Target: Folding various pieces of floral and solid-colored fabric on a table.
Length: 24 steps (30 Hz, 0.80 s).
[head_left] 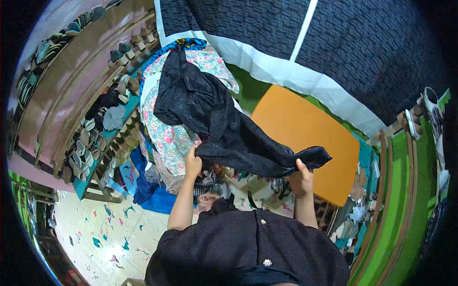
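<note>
A long piece of black cloth (224, 121) stretches between my hands, and its far part drapes over a pile of fabric at the upper left. My left hand (193, 164) is closed on the cloth's near edge, beside the floral fabric. At the cloth's narrow right end, my right hand (301, 178) grips it with the thumb on top; its other fingers are hidden beneath. Under the black cloth lies floral fabric (164, 136) in pink, green and white. An orange board (305, 138) with rounded corners lies under and beyond the cloth's right end.
Wooden racks with several shoes (81, 159) stand at the left. Blue cloth (164, 200) lies below the pile. Small coloured scraps (114, 224) litter the pale floor. A dark, white-bordered sheet (343, 52) hangs at the far side. Scraps (355, 209) heap beside the green shelf (396, 205) at right.
</note>
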Each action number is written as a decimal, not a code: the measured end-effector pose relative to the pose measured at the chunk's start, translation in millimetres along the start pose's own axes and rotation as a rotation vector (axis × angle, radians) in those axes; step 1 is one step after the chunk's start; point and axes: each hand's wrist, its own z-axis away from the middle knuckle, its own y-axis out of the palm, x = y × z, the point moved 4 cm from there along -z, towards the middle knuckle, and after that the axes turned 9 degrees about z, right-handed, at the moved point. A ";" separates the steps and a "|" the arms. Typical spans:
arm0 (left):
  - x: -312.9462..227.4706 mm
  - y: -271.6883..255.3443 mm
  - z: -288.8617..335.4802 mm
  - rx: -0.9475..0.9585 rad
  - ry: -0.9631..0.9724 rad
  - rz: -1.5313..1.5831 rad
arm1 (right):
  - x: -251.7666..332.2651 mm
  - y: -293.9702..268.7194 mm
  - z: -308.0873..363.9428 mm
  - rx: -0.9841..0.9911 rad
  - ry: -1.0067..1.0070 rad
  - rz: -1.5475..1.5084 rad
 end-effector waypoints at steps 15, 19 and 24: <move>-142.8 136.0 224.1 0.725 -0.188 0.454 | -42.2 -52.3 159.0 0.147 -0.235 1.072; -166.1 134.1 230.1 0.957 -0.060 0.409 | -61.2 -75.2 167.2 0.338 -0.114 1.129; -177.0 111.5 205.6 0.834 0.462 -0.213 | -35.3 -124.8 211.0 -0.103 -0.038 0.889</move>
